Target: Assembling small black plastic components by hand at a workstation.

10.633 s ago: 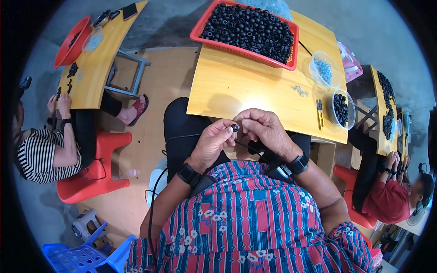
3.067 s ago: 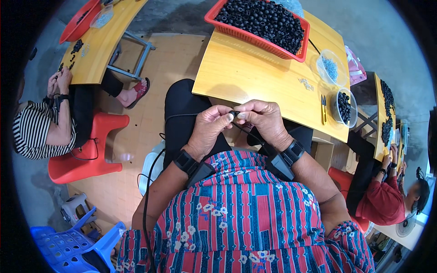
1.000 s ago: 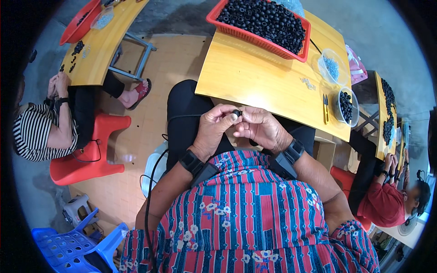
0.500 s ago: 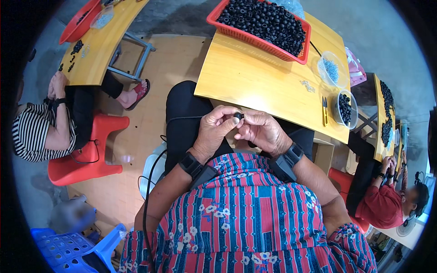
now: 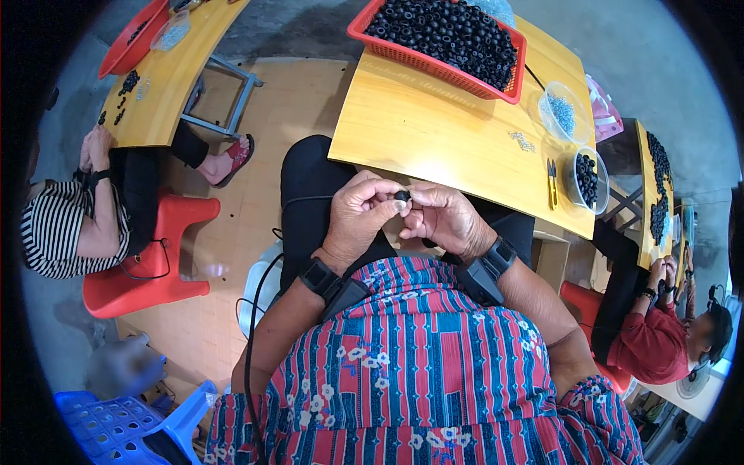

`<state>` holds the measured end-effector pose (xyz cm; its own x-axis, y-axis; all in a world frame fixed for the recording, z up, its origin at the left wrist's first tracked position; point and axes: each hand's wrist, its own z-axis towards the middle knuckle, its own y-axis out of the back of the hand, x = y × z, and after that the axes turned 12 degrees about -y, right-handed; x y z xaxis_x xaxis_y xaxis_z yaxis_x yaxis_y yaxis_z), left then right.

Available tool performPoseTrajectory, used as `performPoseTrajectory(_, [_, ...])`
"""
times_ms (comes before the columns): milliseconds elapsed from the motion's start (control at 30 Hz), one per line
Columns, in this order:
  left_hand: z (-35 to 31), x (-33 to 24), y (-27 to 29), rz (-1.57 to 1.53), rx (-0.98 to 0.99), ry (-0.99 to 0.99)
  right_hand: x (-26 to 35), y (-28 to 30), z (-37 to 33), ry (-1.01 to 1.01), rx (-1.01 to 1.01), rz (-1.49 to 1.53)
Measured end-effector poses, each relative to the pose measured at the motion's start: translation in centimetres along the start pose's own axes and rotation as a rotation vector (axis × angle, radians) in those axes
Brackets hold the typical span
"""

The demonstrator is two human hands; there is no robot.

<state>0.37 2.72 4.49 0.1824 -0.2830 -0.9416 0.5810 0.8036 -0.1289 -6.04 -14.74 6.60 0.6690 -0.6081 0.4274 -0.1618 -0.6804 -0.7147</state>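
Observation:
Between my two hands, just off the near edge of the yellow table (image 5: 434, 143), is a small round black part (image 5: 402, 196). My left hand (image 5: 359, 215) pinches it with thumb and forefinger. Thumb and fingertips of my right hand (image 5: 448, 219) close on its other side; whether they also hold a smaller piece is too small to tell. Beyond my hands stands a red plastic basket (image 5: 434, 68) heaped with similar black parts (image 5: 446, 35). A little pile of small clear pieces (image 5: 521, 141) lies on the tabletop.
On the table's right are a tub of clear pieces (image 5: 563, 113), a tub of black parts (image 5: 587, 180) and yellow-handled snips (image 5: 552, 184). One co-worker (image 5: 74, 225) sits on a red stool (image 5: 155, 263) at left, another (image 5: 659, 341) at right. A blue plastic chair (image 5: 116, 422) is lower left.
The black part has turned slightly between my fingertips, which stay close together. The whole view has shifted a little; nothing has been put down.

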Motion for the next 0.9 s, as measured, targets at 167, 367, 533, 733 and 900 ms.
performPoseTrajectory(167, [-0.1,0.0,-0.2,-0.013,-0.014,0.007,0.0,0.0,-0.2,-0.019,-0.026,-0.012])
performPoseTrajectory(367, [-0.3,0.8,0.2,0.074,0.018,-0.006,0.1,-0.2,-0.3,-0.030,-0.032,-0.030])
performPoseTrajectory(533, [-0.3,0.8,-0.1,0.078,-0.002,-0.008,0.2,-0.4,-0.3,-0.023,-0.034,-0.050])
performPoseTrajectory(733, [-0.4,1.0,-0.2,0.066,-0.005,-0.035,0.3,-0.7,-0.4,-0.014,0.015,-0.067])
performPoseTrajectory(900, [-0.2,0.7,0.0,0.115,0.031,-0.040,0.3,-0.5,-0.3,0.000,0.036,-0.091])
